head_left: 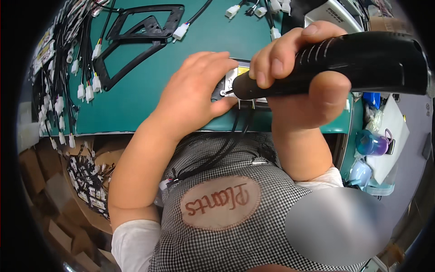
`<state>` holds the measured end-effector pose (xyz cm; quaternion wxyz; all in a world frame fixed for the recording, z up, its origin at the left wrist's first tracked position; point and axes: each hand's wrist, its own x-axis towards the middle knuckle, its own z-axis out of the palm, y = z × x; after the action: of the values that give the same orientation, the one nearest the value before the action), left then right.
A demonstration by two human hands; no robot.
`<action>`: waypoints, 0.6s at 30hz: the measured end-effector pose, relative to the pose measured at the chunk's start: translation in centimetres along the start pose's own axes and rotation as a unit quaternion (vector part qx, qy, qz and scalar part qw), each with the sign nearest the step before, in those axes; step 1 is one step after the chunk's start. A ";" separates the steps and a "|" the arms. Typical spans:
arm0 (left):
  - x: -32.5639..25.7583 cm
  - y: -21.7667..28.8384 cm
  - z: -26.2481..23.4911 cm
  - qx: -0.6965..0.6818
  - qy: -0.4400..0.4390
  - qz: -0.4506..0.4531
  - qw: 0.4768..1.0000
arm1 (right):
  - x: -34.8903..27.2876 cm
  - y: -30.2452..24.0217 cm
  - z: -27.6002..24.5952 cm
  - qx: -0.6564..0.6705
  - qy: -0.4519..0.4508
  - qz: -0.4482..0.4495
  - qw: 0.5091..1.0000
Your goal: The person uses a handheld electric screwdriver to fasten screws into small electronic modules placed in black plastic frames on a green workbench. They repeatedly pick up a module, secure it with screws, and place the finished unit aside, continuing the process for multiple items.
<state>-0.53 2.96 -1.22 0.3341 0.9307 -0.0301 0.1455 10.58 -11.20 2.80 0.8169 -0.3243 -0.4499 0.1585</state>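
Note:
A black powered screwdriver (371,61) is wrapped in the fingers of my right hand (299,90). Its narrow nose points left, and the bit reaches a small white tab with a hole on the corner of a flat electronic unit (230,80). That unit, partly white with a yellow label, lies at the table's near edge. My left hand (188,93) grips its left side between thumb and fingers. Both hands and the tool hide much of the unit. From its near side, black cables (222,152) hang down over my checked apron toward a white connector (165,184).
Black plastic frames (144,27) lie on the green table (140,97) at far left. Bundles of wires with white connectors (59,106) hang along the left edge, above cardboard boxes (59,235). A white box-shaped device (333,16) and a blue-purple bottle (374,141) are on the right.

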 end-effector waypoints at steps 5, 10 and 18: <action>-0.2 -0.3 0.1 -0.012 0.003 0.002 1.000 | -0.2 0.8 1.7 -0.098 0.053 0.037 0.993; -0.3 -0.7 0.5 -0.031 0.002 -0.007 0.999 | 0.3 0.8 2.0 -0.124 0.023 0.065 0.990; 0.2 -0.1 -0.1 -0.020 0.011 0.024 0.999 | -0.8 0.7 2.7 -0.045 0.077 0.071 0.993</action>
<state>-0.36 3.09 -1.21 0.3490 0.9213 -0.0519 0.1635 7.94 -10.09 2.86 0.8201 -0.4032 -0.3684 0.1708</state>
